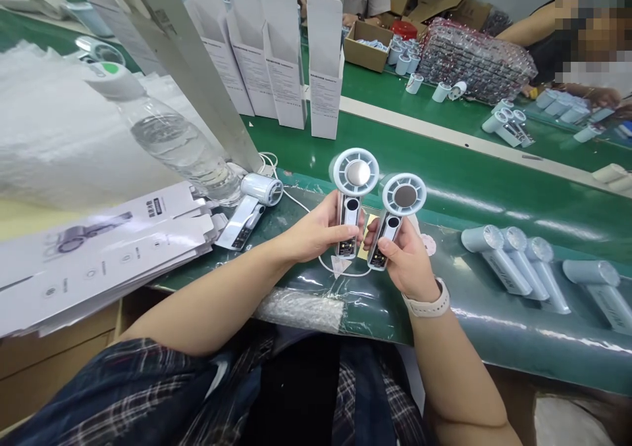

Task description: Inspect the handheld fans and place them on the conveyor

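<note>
Two light-blue handheld fans are held upright side by side over the green table (301, 281). My left hand (318, 232) is closed round the handle of the left handheld fan (348, 206), its thumb lying across the dark front panel. Round the other handle, my right hand (409, 255) grips the right handheld fan (392, 224), thumb on its lower front. Both round heads face me, each with a disc in the middle. A white cable (323, 262) passes behind and below the fans. Left of my hands, another handheld fan (244, 212) lies on the table.
Several handheld fans (513, 262) lie at the right. A water bottle (172, 143) and flat printed boxes (113, 248) are at the left, near a metal post (197, 71). White boxes (326, 71) stand at the back. Beyond, people sit by a conveyor (434, 150) with fan parts.
</note>
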Available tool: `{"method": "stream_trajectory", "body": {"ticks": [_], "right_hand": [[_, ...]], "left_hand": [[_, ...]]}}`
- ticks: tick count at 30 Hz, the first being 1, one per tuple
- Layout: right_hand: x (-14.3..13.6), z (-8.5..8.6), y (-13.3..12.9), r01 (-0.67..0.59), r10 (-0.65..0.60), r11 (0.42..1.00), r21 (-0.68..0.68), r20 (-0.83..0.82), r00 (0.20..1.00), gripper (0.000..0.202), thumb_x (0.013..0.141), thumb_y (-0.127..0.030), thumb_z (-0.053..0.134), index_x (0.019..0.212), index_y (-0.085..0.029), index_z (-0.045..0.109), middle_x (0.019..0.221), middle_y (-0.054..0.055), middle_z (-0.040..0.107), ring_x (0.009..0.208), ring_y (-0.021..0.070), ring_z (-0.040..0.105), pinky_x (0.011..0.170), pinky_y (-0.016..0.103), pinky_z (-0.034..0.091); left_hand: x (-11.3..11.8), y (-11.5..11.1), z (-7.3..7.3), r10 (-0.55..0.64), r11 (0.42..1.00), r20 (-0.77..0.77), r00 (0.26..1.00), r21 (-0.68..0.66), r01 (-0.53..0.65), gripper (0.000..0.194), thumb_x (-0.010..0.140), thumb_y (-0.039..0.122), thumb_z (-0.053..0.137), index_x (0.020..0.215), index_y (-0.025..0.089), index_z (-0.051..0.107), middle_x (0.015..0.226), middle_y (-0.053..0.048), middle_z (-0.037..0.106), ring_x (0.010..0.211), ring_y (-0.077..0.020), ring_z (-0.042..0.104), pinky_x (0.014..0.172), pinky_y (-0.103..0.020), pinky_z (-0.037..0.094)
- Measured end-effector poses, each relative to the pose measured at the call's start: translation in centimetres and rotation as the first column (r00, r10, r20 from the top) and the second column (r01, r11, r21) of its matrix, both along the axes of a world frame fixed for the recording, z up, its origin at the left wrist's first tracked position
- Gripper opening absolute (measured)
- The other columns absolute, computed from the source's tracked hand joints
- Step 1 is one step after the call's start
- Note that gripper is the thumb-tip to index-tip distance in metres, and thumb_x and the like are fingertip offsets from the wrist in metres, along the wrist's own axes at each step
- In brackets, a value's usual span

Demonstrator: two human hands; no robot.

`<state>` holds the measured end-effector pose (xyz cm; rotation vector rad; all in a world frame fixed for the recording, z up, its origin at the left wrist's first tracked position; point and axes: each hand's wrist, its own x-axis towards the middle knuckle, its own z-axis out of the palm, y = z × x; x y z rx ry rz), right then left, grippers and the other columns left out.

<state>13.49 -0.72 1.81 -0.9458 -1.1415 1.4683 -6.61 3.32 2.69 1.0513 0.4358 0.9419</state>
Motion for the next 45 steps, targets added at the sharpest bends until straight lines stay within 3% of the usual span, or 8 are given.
{"method": "stream_trajectory", "body": {"ticks": [5, 11, 19, 26, 34, 41, 45], "right_hand": [[0.2, -0.3, 0.3, 0.020, -0.021, 0.998, -0.055, -0.024, 0.999, 0.051, 0.078, -0.056, 0.087, 0.109, -0.027, 0.060, 0.109, 0.005, 0.068, 0.088, 0.0210, 0.069, 0.081, 0.042, 0.065], [0.3, -0.2, 0.3, 0.014, -0.018, 0.997, -0.079, -0.057, 0.998, 0.043, 0.079, -0.046, 0.083, 0.110, -0.027, 0.061, 0.113, 0.006, 0.069, 0.090, 0.0226, 0.070, 0.081, 0.044, 0.066], [0.2, -0.4, 0.3, 0.027, -0.028, 1.000, -0.016, -0.049, 0.998, 0.038, 0.081, -0.043, 0.082, 0.109, -0.027, 0.063, 0.109, 0.006, 0.070, 0.086, 0.0217, 0.071, 0.075, 0.041, 0.065], [0.0, -0.4, 0.3, 0.057, -0.058, 0.998, -0.021, -0.044, 0.997, 0.032, 0.089, -0.046, 0.074, 0.109, -0.028, 0.058, 0.098, 0.002, 0.069, 0.074, 0.0181, 0.068, 0.067, 0.037, 0.063], [-0.1, -0.5, 0.3, 0.057, -0.059, 0.997, 0.047, 0.028, 0.998, 0.033, 0.090, -0.051, 0.071, 0.110, -0.029, 0.057, 0.099, 0.002, 0.068, 0.074, 0.0184, 0.066, 0.068, 0.038, 0.062], [-0.1, -0.8, 0.5, 0.077, -0.078, 0.997, -0.021, -0.019, 0.997, 0.036, 0.087, -0.048, 0.074, 0.110, -0.028, 0.057, 0.101, 0.003, 0.069, 0.078, 0.0193, 0.067, 0.069, 0.039, 0.063], [-0.3, -0.9, 0.5, 0.080, -0.080, 0.996, -0.038, 0.006, 0.997, 0.030, 0.088, -0.047, 0.072, 0.106, -0.028, 0.058, 0.099, 0.003, 0.068, 0.075, 0.0203, 0.066, 0.066, 0.039, 0.060]], "left_hand": [[0.0, 0.0, -0.3, -0.025, 0.999, 0.029, 0.999, -0.045, 0.026, 0.058, 0.078, 0.040, 0.090, 0.114, 0.020, 0.049, 0.103, -0.003, 0.060, 0.086, -0.0162, 0.066, 0.074, -0.032, 0.056], [0.2, 0.2, -0.5, 0.006, 1.000, 0.030, 1.000, -0.030, -0.005, 0.052, 0.081, 0.025, 0.083, 0.120, 0.021, 0.049, 0.093, 0.001, 0.062, 0.075, -0.0133, 0.066, 0.068, -0.030, 0.054], [0.2, 0.3, -0.3, 0.038, 0.999, 0.000, 0.999, 0.010, -0.038, 0.049, 0.079, 0.021, 0.081, 0.113, 0.021, 0.046, 0.094, 0.002, 0.064, 0.075, -0.0132, 0.067, 0.069, -0.030, 0.054], [0.7, 0.7, -0.8, 0.163, 0.985, -0.088, 0.983, -0.040, -0.167, 0.043, 0.082, 0.034, 0.077, 0.108, 0.021, 0.046, 0.087, 0.001, 0.062, 0.068, -0.0133, 0.064, 0.062, -0.031, 0.052], [0.3, 1.0, -0.7, 0.145, 0.983, -0.113, 0.983, 0.126, -0.131, 0.041, 0.086, 0.045, 0.077, 0.101, 0.021, 0.047, 0.083, 0.001, 0.063, 0.068, -0.0140, 0.064, 0.063, -0.031, 0.050], [0.5, 1.0, -1.2, 0.158, 0.985, -0.137, 0.978, 0.088, -0.147, 0.043, 0.085, 0.045, 0.077, 0.101, 0.021, 0.044, 0.086, 0.000, 0.063, 0.070, -0.0154, 0.063, 0.064, -0.032, 0.049], [0.5, 1.0, -1.2, 0.182, 0.982, -0.160, 0.970, 0.073, -0.173, 0.040, 0.083, 0.036, 0.077, 0.103, 0.021, 0.046, 0.086, 0.001, 0.061, 0.069, -0.0144, 0.060, 0.065, -0.032, 0.049]]}}
